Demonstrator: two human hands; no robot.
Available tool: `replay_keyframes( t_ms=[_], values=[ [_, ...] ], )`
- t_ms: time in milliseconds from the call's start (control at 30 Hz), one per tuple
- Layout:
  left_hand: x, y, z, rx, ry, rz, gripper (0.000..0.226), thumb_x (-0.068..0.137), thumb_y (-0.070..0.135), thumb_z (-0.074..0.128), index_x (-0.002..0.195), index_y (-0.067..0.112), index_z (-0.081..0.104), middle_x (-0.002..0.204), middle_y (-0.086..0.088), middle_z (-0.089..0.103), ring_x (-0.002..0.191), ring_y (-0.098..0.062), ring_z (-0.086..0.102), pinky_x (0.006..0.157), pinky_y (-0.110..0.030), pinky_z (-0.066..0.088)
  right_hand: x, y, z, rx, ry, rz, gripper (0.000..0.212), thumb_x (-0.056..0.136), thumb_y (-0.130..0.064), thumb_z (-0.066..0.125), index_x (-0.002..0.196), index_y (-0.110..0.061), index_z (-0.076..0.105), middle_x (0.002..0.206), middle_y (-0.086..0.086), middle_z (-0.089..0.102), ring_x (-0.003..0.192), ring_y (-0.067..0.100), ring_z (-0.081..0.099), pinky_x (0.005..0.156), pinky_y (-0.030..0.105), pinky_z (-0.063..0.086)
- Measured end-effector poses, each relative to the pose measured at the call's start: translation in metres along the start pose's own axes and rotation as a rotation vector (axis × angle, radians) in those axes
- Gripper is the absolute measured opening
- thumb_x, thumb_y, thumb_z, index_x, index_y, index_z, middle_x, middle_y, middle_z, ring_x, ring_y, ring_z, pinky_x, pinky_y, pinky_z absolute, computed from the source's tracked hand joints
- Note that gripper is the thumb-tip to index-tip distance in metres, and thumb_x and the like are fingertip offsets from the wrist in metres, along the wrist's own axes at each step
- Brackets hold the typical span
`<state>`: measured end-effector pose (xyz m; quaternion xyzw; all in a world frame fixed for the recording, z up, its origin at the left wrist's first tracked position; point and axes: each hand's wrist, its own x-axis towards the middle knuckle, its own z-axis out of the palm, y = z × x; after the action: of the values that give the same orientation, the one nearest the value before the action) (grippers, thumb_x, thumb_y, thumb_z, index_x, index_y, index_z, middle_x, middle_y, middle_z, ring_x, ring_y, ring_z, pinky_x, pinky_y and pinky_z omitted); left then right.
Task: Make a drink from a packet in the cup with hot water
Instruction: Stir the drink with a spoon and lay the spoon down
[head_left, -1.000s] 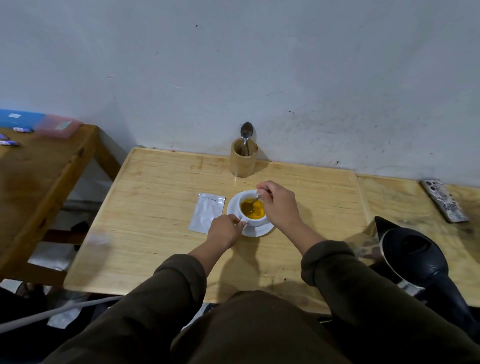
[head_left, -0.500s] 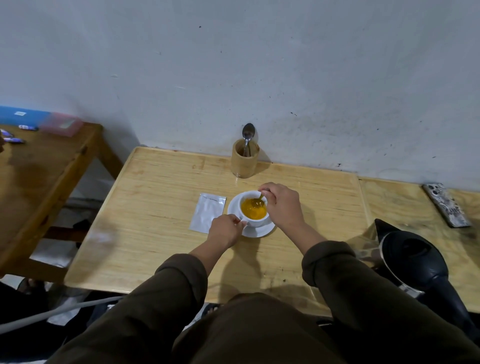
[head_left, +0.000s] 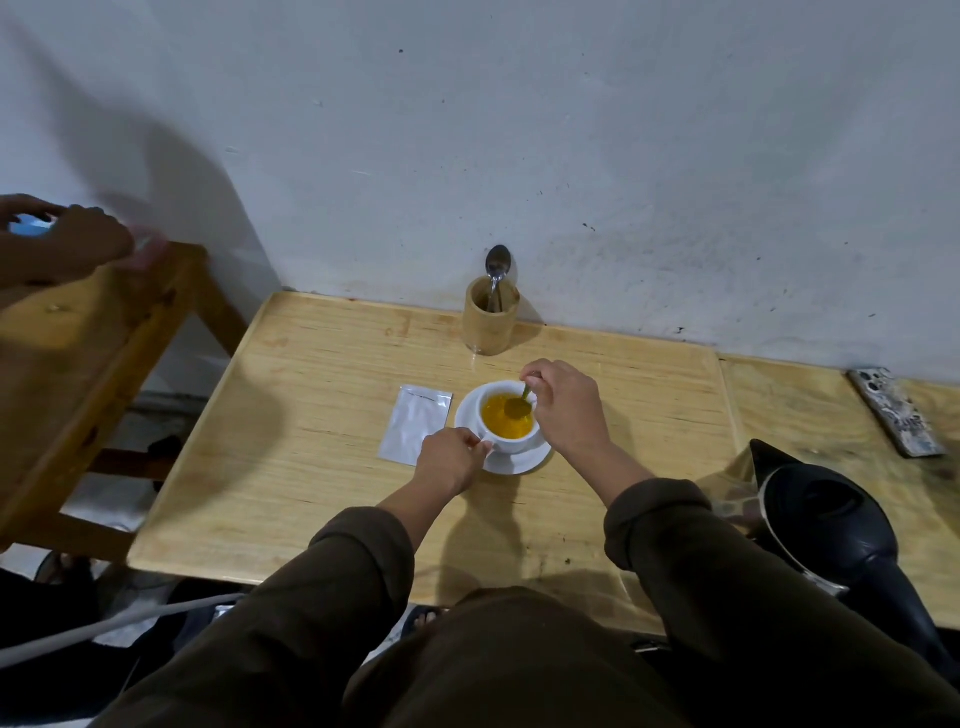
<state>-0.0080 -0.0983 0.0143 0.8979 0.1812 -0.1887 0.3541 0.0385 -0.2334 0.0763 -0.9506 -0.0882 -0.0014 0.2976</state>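
A white cup (head_left: 514, 443) full of orange-yellow drink stands on a white saucer (head_left: 519, 461) in the middle of the light wooden table (head_left: 322, 467). My left hand (head_left: 448, 460) pinches the cup's handle on its near left side. My right hand (head_left: 566, 408) is over the cup's right rim, holding a spoon (head_left: 518, 405) whose bowl is dipped in the drink. A silver packet (head_left: 414, 423) lies flat just left of the saucer.
A bamboo holder (head_left: 491, 325) with another spoon (head_left: 497, 267) stands by the wall. A black kettle (head_left: 826, 519) sits at the near right, a phone (head_left: 896, 411) at the far right. Another person's hands (head_left: 67, 241) move over the darker table (head_left: 78, 353) on the left.
The spoon has shifted inside the cup as my right hand moves it around. Another person's hands have come into view over the left table. My left hand stays on the handle.
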Motion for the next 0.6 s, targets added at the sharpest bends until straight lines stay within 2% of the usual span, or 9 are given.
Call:
replay_keyframes(
  t_ms=[133, 233, 367, 500, 600],
  values=[
    [0.0006, -0.0007, -0.0006, -0.003, 0.003, 0.002, 0.041, 0.094, 0.04, 0.05, 0.116, 0.008, 0.066, 0.118, -0.011, 0.069, 0.114, -0.027, 0.06, 0.09, -0.032, 0.047, -0.0016, -0.0025, 0.0002, 0.1, -0.024, -0.011, 0.022, 0.094, -0.009, 0.048, 0.101, -0.007, 0.069, 0.102, 0.011, 0.071, 0.094, 0.025, 0.063, 0.082, 0.031, 0.047],
    [0.0007, -0.001, -0.0007, 0.014, -0.001, 0.006, 0.041, 0.094, 0.04, 0.05, 0.115, 0.008, 0.066, 0.117, -0.011, 0.069, 0.114, -0.027, 0.06, 0.09, -0.032, 0.046, -0.0017, -0.0055, 0.0001, 0.148, -0.067, -0.03, 0.018, 0.093, -0.008, 0.05, 0.096, -0.007, 0.069, 0.097, 0.01, 0.072, 0.091, 0.022, 0.063, 0.076, 0.024, 0.043],
    [0.0014, -0.0018, -0.0002, 0.021, -0.003, 0.001, 0.042, 0.094, 0.041, 0.05, 0.116, 0.009, 0.066, 0.118, -0.012, 0.068, 0.115, -0.028, 0.059, 0.091, -0.033, 0.046, 0.0001, -0.0065, -0.0004, 0.092, -0.078, -0.055, 0.018, 0.093, -0.008, 0.046, 0.091, -0.005, 0.064, 0.093, 0.011, 0.068, 0.084, 0.019, 0.058, 0.072, 0.025, 0.041],
    [0.0027, -0.0021, -0.0004, 0.035, -0.007, 0.007, 0.043, 0.094, 0.042, 0.05, 0.117, 0.009, 0.065, 0.119, -0.011, 0.068, 0.116, -0.028, 0.059, 0.093, -0.034, 0.046, 0.0031, -0.0033, 0.0001, -0.002, -0.035, -0.041, 0.021, 0.095, -0.011, 0.043, 0.094, -0.009, 0.064, 0.096, 0.011, 0.065, 0.087, 0.022, 0.058, 0.071, 0.027, 0.041],
    [0.0033, -0.0019, -0.0005, 0.033, -0.01, 0.003, 0.044, 0.094, 0.042, 0.05, 0.119, 0.009, 0.065, 0.12, -0.011, 0.068, 0.116, -0.027, 0.059, 0.092, -0.034, 0.047, 0.0033, -0.0031, 0.0, -0.013, -0.018, -0.034, 0.024, 0.096, -0.013, 0.044, 0.101, -0.009, 0.067, 0.102, 0.011, 0.068, 0.091, 0.023, 0.06, 0.076, 0.03, 0.045]
  ],
)
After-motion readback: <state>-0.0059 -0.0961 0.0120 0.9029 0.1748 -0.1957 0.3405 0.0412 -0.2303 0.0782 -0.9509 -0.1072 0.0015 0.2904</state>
